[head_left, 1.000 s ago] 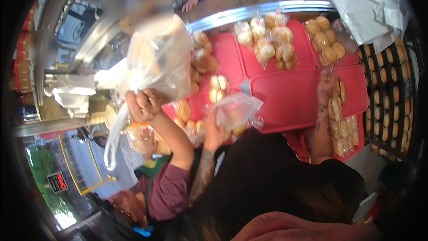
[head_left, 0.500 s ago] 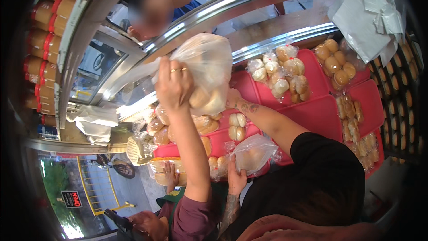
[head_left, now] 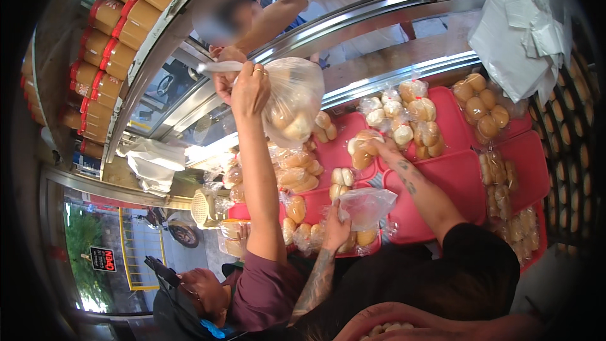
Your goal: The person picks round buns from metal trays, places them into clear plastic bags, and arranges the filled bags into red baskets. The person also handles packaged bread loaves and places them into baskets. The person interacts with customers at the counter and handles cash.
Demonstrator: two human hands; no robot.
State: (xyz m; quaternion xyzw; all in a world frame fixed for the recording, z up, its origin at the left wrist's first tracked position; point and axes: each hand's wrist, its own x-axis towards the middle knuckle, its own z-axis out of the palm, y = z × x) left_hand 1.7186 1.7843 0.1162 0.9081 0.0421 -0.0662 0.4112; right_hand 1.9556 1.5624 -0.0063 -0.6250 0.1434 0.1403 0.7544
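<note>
My left hand (head_left: 338,230), on a tattooed forearm, is closed on a clear plastic bag (head_left: 371,208) above the near part of the display. My right hand (head_left: 384,145) reaches over the red trays and grips golden bread rolls (head_left: 361,149); whether they are wrapped I cannot tell. To the left, the hand (head_left: 251,91) of a co-worker in a maroon sleeve holds up a whitish plastic bag (head_left: 293,98) filled with rolls. Another person's hand (head_left: 225,79) meets that bag at the window.
Red trays (head_left: 435,180) bear packs of rolls (head_left: 394,110) and longer loaves (head_left: 295,170). Stacked white bags (head_left: 521,31) hang at upper right beside dark racks of bread (head_left: 562,151). Red-lidded jars (head_left: 101,69) line the upper left. The co-worker's head (head_left: 202,290) is close on my left.
My right hand has moved right and nearer, now showing rolls in its grip. The co-worker's bag has shifted slightly left, and a hand beyond the window now touches it. My view has turned slightly.
</note>
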